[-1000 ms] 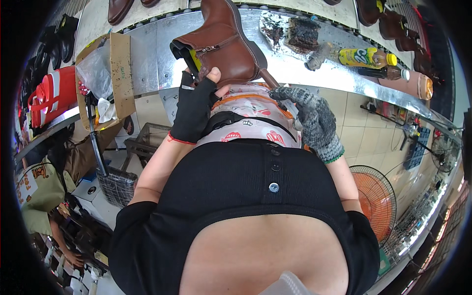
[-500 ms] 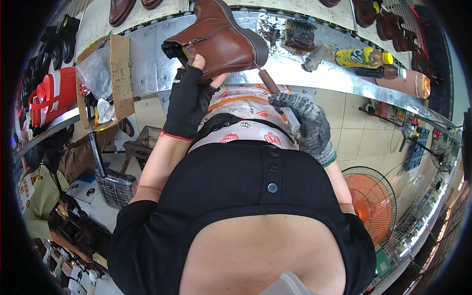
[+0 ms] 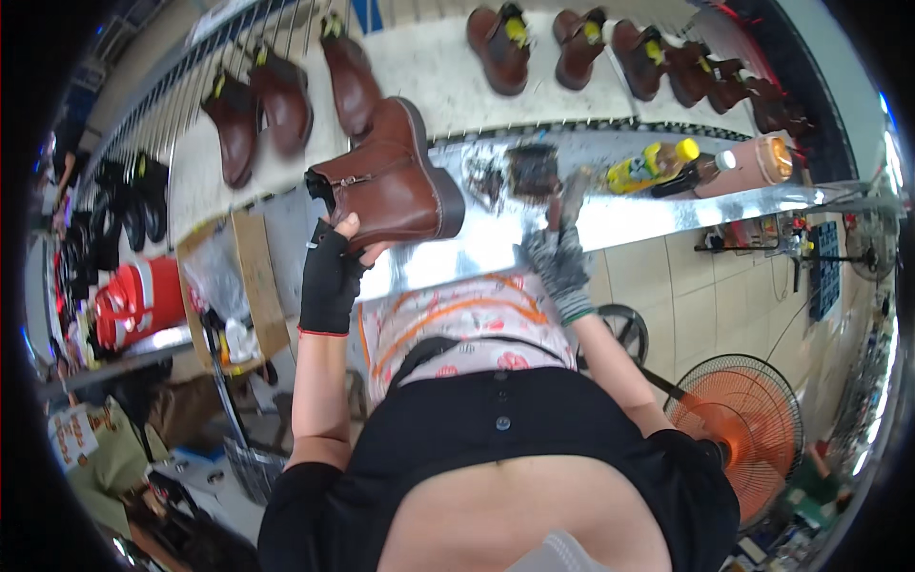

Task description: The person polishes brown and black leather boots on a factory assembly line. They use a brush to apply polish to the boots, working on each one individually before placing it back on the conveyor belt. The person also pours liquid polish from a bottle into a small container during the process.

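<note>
At the far left, a green cloth [image 3: 126, 459] is seen with some print, too blurred to read. Above it, a red bag [image 3: 138, 303] with a white band is seen, and black boots [image 3: 145, 202] are lined up behind it. A box [image 3: 263, 276] comes next, with a clear bag [image 3: 212, 271] tucked inside.

The brown boot [image 3: 396, 181] is held up over the table [image 3: 405, 274] by the left grip [image 3: 332, 275], in a black glove [image 3: 322, 296]. The left grip is clamped on the boot near its top, with the thumb on the side. The boot is tipped, with its toe pointed away and its sole [image 3: 420, 135] turned right. Its zip [image 3: 355, 179] can be seen.

In the middle, red and pink pictures are printed on the apron [image 3: 462, 300]. A dark block [image 3: 532, 172] is set on the table. Below it, a brown stick [image 3: 554, 213] is clamped in the right grip [image 3: 560, 270], in a gray glove [image 3: 570, 292].

Farther right, a bottle [image 3: 650, 168] is marked with a yellow and green label; its print is blurred. Beside it, a dark bottle [image 3: 703, 173] and a pink jar [image 3: 748, 168] are seen. An orange fan [image 3: 742, 440] is seen below.
</note>
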A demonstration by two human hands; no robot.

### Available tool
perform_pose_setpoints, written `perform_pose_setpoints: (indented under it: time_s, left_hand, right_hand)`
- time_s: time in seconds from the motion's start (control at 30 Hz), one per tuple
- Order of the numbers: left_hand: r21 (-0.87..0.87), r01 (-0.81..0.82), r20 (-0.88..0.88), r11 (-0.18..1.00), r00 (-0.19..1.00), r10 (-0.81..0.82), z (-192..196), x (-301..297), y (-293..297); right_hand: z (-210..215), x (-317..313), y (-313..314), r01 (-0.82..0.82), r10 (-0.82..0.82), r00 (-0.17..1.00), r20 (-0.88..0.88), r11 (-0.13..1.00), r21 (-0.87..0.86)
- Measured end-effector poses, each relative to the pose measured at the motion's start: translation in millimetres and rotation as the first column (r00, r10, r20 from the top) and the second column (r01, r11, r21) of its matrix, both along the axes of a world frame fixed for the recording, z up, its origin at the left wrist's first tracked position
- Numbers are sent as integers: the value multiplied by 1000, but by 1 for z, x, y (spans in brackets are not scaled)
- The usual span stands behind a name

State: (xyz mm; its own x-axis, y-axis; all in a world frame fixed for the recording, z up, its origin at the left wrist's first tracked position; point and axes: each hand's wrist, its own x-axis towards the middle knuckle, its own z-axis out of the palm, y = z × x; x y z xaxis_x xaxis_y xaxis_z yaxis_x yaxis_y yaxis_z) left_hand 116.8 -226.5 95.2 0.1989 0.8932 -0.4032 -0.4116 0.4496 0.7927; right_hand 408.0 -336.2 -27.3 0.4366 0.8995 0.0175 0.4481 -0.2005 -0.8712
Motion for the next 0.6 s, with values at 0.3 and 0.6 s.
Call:
perform_pose_setpoints:
  time_s: [0.3,0.6]
  left_hand:
    - [209,172,-325,963,941,-97,-49,82,232]
    - [596,463,-802,656,298,518,-125,132,319]
  right_hand:
    - [-59,6,10,-138,2,870,493,961,239]
    - [-34,3,13,-169,183,952,246,983,-76]
